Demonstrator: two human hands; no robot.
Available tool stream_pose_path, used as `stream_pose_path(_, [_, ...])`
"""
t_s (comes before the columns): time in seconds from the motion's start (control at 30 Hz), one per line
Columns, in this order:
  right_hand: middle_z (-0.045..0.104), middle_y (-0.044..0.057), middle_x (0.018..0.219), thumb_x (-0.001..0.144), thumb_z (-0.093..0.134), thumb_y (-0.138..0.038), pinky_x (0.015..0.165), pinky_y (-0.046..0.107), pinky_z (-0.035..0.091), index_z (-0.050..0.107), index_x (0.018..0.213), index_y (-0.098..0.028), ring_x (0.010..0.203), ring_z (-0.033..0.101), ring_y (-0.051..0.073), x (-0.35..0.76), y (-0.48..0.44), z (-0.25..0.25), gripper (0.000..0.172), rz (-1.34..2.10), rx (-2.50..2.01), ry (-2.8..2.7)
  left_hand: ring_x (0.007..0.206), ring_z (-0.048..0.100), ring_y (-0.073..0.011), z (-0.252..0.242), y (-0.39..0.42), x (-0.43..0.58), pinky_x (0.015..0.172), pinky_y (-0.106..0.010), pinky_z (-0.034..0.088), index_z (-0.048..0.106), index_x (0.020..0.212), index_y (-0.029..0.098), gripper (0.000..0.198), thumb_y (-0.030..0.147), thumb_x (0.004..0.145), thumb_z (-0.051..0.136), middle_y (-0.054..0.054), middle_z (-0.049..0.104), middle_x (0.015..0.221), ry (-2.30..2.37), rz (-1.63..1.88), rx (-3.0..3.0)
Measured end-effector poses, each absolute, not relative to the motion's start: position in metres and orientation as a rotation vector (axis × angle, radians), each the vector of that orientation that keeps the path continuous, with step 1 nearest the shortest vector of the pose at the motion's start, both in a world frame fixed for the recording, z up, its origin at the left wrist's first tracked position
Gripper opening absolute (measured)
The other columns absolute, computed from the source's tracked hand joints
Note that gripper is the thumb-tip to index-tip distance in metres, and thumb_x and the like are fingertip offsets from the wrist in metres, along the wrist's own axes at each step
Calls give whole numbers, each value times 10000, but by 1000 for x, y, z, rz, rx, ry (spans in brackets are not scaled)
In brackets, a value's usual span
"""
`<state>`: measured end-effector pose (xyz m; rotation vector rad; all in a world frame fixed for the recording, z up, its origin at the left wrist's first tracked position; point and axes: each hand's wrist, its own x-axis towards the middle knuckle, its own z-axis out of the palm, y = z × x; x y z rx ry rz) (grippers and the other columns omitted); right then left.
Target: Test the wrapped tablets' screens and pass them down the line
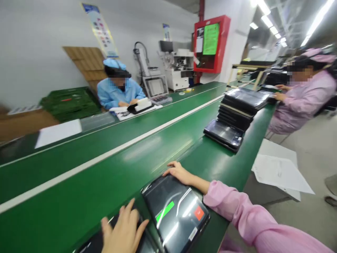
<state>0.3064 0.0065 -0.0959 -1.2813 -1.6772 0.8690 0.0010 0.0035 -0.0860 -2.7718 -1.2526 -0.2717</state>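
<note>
A flat black tablet-like device (175, 214) in shiny clear plastic lies on the green worktop in front of me. It bears a green strip, a red sticker and a small white label. My right hand (179, 173) rests on its far edge, fingers stretched out and not wrapped round it. Just left of it is a second dark plastic-wrapped item (146, 242), partly covered by my left hand (122, 230). That hand is open with its fingers spread; whether it presses on the item I cannot tell.
A tall stack of similar black wrapped items (237, 105) stands ahead on the right, with one more item (223, 134) against its near side. A white line (105, 154) runs along the green surface (86, 186). One person in blue and another in pink sit farther off.
</note>
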Motion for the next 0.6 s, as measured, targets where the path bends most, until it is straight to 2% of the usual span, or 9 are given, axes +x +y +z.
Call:
stream_pose_path(0.07, [520,126,1297,925,191,-827,1171,485,201,768,949,-205,1295,376,315,308,4,-98,849,876,-1264,-1687,1181,592,-433,-71,-9,5,999,-713,363,632,851,206,395,532,937,425,-175,658,1255,-1156,-283,-2839])
stream_pose_path(0.1, [530,125,1291,907,192,-848,1173,499,194,765,876,-203,1280,390,323,310,4,-99,864,885,-1247,-1690,1132,622,-409,-61,-15,6,989,-670,406,637,866,209,404,534,952,412,-158,688,1172,-1123,-284,-2883])
stream_pose_path(0.13, [540,123,1284,895,208,-861,1172,512,192,758,846,-204,1269,401,328,311,5,-101,858,896,-1224,-1685,1064,656,-358,-50,-20,7,979,-599,451,642,890,215,402,521,971,394,-131,702,1093,-1104,-256,-2946])
stream_pose_path(0.2, [537,124,1282,891,257,-858,1165,512,221,751,916,-208,1257,429,324,313,6,-106,817,892,-1186,-1603,881,683,-254,-26,-29,6,902,-453,515,643,888,227,398,476,1005,356,-69,689,923,-1128,-160,-3067])
stream_pose_path(0.27, [542,126,1259,899,289,-842,1146,488,276,734,975,-207,1227,473,308,313,7,-110,779,886,-1165,-1494,769,658,-204,-4,-32,-1,820,-375,521,645,857,232,407,451,1019,342,-32,654,829,-1229,-64,-3121])
stream_pose_path(0.37, [588,120,1179,913,260,-827,1101,454,355,707,918,-201,1128,540,280,312,7,-113,769,885,-1171,-1389,750,644,-197,15,-28,-19,753,-351,501,679,858,234,435,438,1020,330,-34,655,854,-1423,-47,-3071])
stream_pose_path(0.47, [616,120,1143,919,261,-818,1087,462,375,697,868,-200,1096,558,280,311,6,-112,757,851,-1177,-1389,732,643,-189,15,-16,-32,699,-333,487,735,902,249,488,431,1016,296,-41,662,900,-1584,-80,-3012])
stream_pose_path(0.6, [611,126,1167,912,301,-821,1069,481,399,724,827,-208,1109,552,297,313,4,-108,749,803,-1193,-1466,762,637,-191,5,-7,-32,725,-335,480,763,1040,266,489,457,1005,315,-46,652,907,-1629,-70,-2963])
